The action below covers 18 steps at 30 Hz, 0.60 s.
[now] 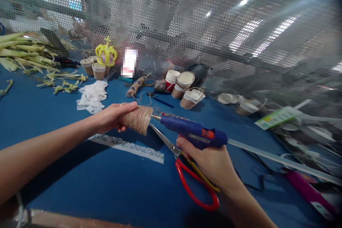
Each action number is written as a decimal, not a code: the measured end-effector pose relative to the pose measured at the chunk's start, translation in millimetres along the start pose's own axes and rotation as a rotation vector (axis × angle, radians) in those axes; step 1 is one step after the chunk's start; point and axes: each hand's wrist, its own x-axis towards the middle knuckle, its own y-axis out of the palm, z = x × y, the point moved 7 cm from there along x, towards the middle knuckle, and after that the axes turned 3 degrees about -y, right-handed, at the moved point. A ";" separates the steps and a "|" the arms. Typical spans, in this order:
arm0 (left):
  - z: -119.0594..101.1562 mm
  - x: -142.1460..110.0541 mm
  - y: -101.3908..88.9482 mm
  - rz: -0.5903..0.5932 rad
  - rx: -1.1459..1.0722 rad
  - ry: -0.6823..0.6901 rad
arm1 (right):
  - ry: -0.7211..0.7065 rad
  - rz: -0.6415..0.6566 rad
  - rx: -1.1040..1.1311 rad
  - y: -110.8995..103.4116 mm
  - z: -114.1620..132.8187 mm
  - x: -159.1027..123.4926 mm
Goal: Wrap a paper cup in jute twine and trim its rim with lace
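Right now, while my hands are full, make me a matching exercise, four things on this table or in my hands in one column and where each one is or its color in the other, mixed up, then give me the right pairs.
Things
1. glue gun
2. twine-wrapped cup
3. lace strip
4. crown ornament

Places and colors
A. yellow, near the mesh screen
B. in your left hand
C. flat on the blue table
D. in your right hand

Right pairs: 1-D, 2-B, 3-C, 4-A

Ahead of you, note the yellow crown ornament (106, 54), lit phone (129, 62) and perforated panel (157, 17) behind them.
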 end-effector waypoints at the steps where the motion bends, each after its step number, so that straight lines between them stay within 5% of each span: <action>1: -0.1 0.1 -0.3 -0.006 -0.004 0.000 | -0.012 0.000 -0.004 -0.4 1.3 0.1; 18: 0.7 0.1 -0.2 0.013 0.005 0.004 | 0.040 0.034 0.010 1.8 1.0 0.5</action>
